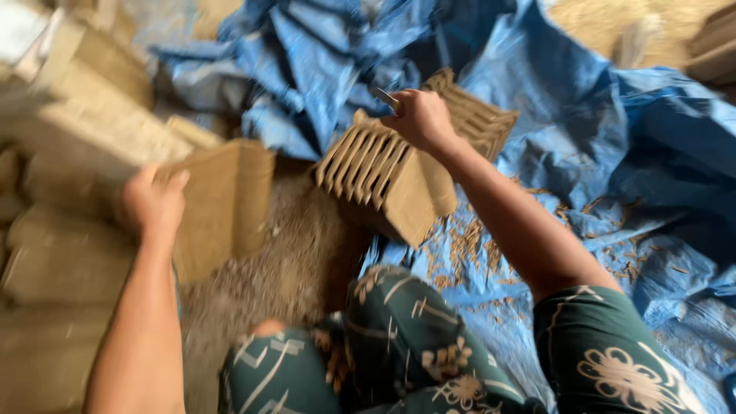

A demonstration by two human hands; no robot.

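My left hand [153, 201] grips the top edge of a tan clay block [222, 199] that leans against a stack of similar blocks [69, 176] at the left. My right hand [420, 119] is closed around a thin metal tool [386, 96], its tip sticking out to the upper left. That hand rests on a tan clay block with carved slanted grooves [383, 172], which stands on sandy ground [291, 261]. My knees in dark green patterned cloth [399, 345] show at the bottom. The picture is motion-blurred on the left.
A crumpled blue tarp [583, 138] covers the ground behind and to the right, strewn with tan shavings [468, 245]. More stacked blocks [717, 46] sit at the top right corner. Pale dusty ground shows at the top.
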